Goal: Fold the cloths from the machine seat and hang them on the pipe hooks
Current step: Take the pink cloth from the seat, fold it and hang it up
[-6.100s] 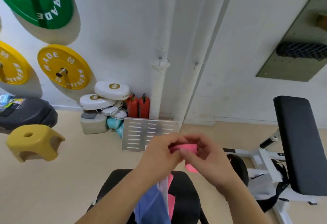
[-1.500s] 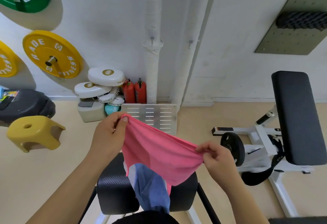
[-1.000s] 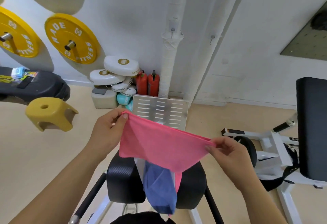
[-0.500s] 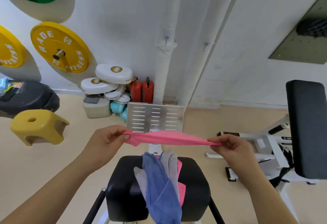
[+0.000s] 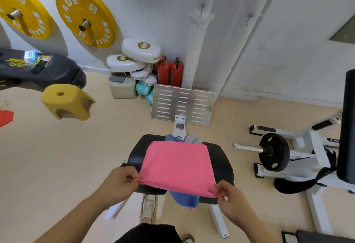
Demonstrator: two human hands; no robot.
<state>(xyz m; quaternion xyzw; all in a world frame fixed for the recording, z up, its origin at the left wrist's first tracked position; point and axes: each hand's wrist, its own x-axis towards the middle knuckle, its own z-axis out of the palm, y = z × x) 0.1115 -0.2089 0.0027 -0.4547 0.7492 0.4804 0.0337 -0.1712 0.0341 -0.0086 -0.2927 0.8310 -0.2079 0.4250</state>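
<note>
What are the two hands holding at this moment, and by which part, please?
Both hold the pink cloth: the left hand pinches its near left corner, the right hand its near right corner.

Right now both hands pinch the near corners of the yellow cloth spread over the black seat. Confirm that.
Not quite: the head view shows the cloth is pink, not yellow. Both the left hand and right hand do pinch its near corners over the black seat.
</note>
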